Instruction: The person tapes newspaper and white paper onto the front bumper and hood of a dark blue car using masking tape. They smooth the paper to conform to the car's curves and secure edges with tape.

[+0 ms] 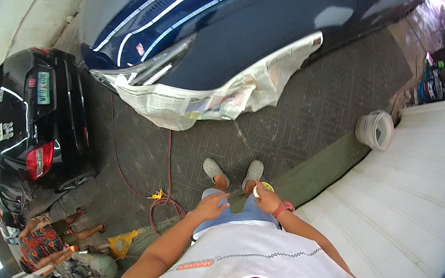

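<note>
My right hand (267,198), with a red watch at its wrist, is closed on a small round white-and-yellow container (267,187), partly hidden by the fingers. My left hand (214,205) hangs over my blue shorts with its fingers stretched out and nothing visible in it. Both hands are in front of my body, apart from each other. Ahead stands a dark blue car (236,38), its lower edge masked with newspaper sheets (198,107). Neither hand touches the car.
A red hose (169,160) with a yellow fitting lies on the ridged floor, left of my feet. A white bucket (374,129) stands by the white panel (397,192) at right. At left is a black car (37,119); another person (46,242) is below it.
</note>
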{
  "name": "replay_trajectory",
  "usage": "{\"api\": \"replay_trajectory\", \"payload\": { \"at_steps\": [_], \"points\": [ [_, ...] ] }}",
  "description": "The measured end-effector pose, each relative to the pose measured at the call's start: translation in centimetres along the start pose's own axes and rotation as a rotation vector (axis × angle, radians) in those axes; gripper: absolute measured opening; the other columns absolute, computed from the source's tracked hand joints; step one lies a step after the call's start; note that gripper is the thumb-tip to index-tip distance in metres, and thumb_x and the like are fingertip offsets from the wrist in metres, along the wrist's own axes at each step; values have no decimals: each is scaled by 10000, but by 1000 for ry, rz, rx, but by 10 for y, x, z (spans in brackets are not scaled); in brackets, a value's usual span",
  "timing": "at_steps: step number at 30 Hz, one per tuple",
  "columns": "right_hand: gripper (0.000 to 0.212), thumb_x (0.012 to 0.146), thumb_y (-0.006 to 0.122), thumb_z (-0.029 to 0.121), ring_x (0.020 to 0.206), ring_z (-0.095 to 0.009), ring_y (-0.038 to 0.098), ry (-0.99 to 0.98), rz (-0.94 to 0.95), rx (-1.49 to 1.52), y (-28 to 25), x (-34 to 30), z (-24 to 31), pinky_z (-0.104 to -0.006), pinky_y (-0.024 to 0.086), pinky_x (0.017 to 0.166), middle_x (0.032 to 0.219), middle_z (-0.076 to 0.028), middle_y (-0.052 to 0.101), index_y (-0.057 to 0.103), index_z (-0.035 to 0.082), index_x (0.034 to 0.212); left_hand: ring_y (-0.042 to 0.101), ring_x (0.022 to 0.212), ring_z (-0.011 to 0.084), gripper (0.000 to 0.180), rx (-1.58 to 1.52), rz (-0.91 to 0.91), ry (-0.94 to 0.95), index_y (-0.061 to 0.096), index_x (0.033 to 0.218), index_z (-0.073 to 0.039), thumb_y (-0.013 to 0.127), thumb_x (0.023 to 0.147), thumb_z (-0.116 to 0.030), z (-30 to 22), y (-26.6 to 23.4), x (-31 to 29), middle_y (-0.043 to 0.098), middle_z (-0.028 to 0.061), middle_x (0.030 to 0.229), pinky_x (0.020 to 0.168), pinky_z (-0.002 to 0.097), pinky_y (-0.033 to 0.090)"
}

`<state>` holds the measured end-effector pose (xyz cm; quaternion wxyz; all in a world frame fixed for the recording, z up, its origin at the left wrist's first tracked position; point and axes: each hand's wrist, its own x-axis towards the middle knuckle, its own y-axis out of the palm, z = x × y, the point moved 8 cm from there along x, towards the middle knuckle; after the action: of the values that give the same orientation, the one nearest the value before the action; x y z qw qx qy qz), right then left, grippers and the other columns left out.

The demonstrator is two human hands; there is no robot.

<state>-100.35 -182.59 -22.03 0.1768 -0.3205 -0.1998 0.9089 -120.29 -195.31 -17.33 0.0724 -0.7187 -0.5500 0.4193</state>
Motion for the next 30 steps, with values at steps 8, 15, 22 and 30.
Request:
{"api": "replay_trajectory", "payload": {
  "at_steps": [8,15,22,30],
  "points": [
    [852,967,682,151,1066,-464,705,-108,-246,65,-130,-31,59,-521,547,974,1171,-280,724,231,58,1684,669,1182,354,398,-489,279,723,762,1305,-87,741,1021,-364,-312,-224,-62,731,136,1284,1066,489,504],
    [831,986,670,140,938,-482,721,-228,-237,-171,-234,-43,96,-559,557,874,1050,-288,733,221,82,1683,625,1284,347,182,-420,337,954,804,977,-88,884,892,-228,-399,-308,-166,722,115,1265,1133,534,425],
    [721,973,620,38,674,-263,692,-309,-321,270,-333,1,170,-392,560,658,874,-161,742,359,61,1644,674,1161,306,321,-597,-556,699,755,765,-140,900,827,-419,-227,-407,-176,752,63,1051,1126,543,424],
    [305,1058,573,75,557,-73,497,-436,-616,1059,-490,121,286,-259,454,545,731,17,549,681,29,1339,598,1341,336,266,-928,223,717,767,1013,-56,859,913,-285,-218,-331,-42,691,154,1295,1180,519,411]
  ]
}}
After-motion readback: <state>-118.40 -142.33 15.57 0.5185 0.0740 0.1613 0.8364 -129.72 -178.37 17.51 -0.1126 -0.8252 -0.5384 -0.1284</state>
